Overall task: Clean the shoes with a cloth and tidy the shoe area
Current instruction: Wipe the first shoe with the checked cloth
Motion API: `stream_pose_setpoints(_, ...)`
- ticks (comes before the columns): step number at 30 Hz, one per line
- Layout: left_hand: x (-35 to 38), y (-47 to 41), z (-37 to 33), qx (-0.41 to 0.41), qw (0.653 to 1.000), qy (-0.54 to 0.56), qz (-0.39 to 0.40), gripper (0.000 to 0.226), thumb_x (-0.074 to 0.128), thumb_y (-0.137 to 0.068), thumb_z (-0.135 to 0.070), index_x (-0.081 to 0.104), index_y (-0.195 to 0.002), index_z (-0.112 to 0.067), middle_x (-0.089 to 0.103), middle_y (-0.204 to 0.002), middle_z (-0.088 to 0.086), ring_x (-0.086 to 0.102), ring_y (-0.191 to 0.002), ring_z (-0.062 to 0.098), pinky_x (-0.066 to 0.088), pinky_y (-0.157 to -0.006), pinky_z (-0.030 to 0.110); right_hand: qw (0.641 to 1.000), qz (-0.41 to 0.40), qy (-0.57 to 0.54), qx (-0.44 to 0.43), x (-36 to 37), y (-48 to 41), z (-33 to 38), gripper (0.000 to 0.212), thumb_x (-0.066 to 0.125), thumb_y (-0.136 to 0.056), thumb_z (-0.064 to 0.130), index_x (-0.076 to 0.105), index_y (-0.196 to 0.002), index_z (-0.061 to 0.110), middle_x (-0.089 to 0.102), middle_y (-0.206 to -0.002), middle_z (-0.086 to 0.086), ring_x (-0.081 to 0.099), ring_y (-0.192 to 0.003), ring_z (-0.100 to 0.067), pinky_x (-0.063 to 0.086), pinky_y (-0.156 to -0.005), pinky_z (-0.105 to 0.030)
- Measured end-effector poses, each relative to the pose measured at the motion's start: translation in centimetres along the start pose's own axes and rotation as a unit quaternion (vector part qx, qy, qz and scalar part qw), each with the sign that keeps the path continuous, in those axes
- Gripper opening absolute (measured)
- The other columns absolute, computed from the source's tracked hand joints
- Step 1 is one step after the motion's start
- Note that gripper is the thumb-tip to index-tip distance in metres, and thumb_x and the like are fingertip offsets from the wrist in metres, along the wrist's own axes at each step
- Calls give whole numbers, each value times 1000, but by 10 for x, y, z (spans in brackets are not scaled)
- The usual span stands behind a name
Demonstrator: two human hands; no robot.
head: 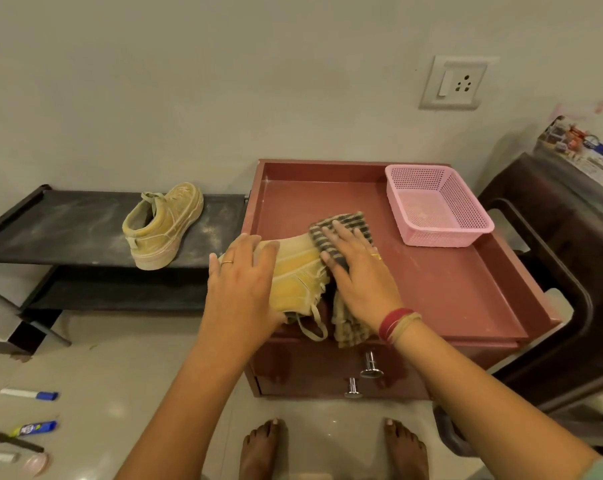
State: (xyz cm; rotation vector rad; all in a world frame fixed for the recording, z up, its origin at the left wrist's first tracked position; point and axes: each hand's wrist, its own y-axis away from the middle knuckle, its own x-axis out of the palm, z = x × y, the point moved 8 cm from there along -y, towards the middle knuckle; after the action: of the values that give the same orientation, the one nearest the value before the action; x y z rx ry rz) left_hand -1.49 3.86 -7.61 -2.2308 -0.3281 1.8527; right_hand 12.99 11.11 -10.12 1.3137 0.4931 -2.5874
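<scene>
While my left hand (241, 275) grips tan shoe (300, 271), right hand (359, 271) flat on striped cloth (348, 221); pink mesh basket (438, 239) apart, by raised maroon rim (321, 164).

- The printed box (582, 152) at the far right edge carries white capitals on a blue band: "MULTI", cut off by the edge of the view.
- The blue and yellow tube (33, 428) on the floor bears a label too blurred to read.
</scene>
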Motion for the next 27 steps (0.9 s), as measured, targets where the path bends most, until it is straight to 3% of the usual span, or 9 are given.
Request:
stream_pose_setpoints(3,2,-1,2,-8,1000,28,1,90,91,-47,-30,52,-127,-12,46,-128,13,42,-125,35,25,-103,69,999,26,3,-32,8,0,18,45,38,-98,42,34,-142,35,22,-155,13,9,-145,-20,11,-118,-46)
stream_pose_setpoints(6,2,-1,3,-1,1000,31,-3,89,90,-47,-31,53,-126,-13,48,-126,12,46,-122,35,31,-101,69,993,67,12,-100,18,5,32,43,36,-98,45,35,-141,40,22,-153,20,6,-145,-12,0,-118,-44)
stream_pose_setpoints(9,1,-3,4,6,1000,22,1,91,90,-47,-32,53,-127,-9,49,-129,16,46,-123,38,32,-99,71,999,13,-31,-1,5,-9,0,46,34,-98,46,29,-143,41,13,-155,18,2,-146,-13,8,-118,-47)
stream_pose_setpoints(13,8,-1,-2,20,999,-18,41,89,85,-63,-30,43,-140,-19,31,-152,12,11,-146,35,7,-108,66,996,44,-48,-58,15,2,10,43,38,-97,44,35,-140,40,17,-154,20,1,-145,-12,6,-114,-34)
stream_pose_setpoints(15,10,0,-6,37,998,-44,39,86,81,-65,-20,42,-142,-21,29,-154,10,6,-147,35,-1,-107,63,996,23,-60,-56,13,1,3,42,37,-97,44,36,-139,40,21,-153,19,5,-145,-10,6,-115,-37)
stream_pose_setpoints(18,12,-2,-11,44,995,-88,32,86,81,-56,-11,49,-136,-13,43,-147,13,23,-144,35,3,-107,61,993,-35,-104,47,1,-8,-24,46,38,-98,42,35,-142,32,22,-154,10,15,-144,-15,12,-118,-41)
stream_pose_setpoints(21,15,-6,-15,59,992,-107,3,88,89,-45,-28,57,-124,-7,56,-133,15,43,-133,37,14,-104,64,997,8,-80,-7,8,-4,-14,45,39,-97,41,37,-141,31,23,-152,16,11,-143,-11,7,-110,-25)
stream_pose_setpoints(23,16,-7,-15,61,993,-102,-11,94,87,-46,-47,57,-125,-7,57,-131,15,45,-131,37,14,-104,64,994,7,-104,-22,8,-4,-16,42,40,-97,41,37,-139,35,27,-149,18,15,-142,-9,12,-112,-26)
stream_pose_setpoints(27,15,-10,-14,52,995,-81,-12,98,83,-48,-57,53,-132,-18,56,-132,12,44,-132,37,15,-106,67,978,-59,-180,88,-6,-14,-46,46,43,-98,35,40,-141,18,38,-148,0,33,-138,-16,24,-113,-29)
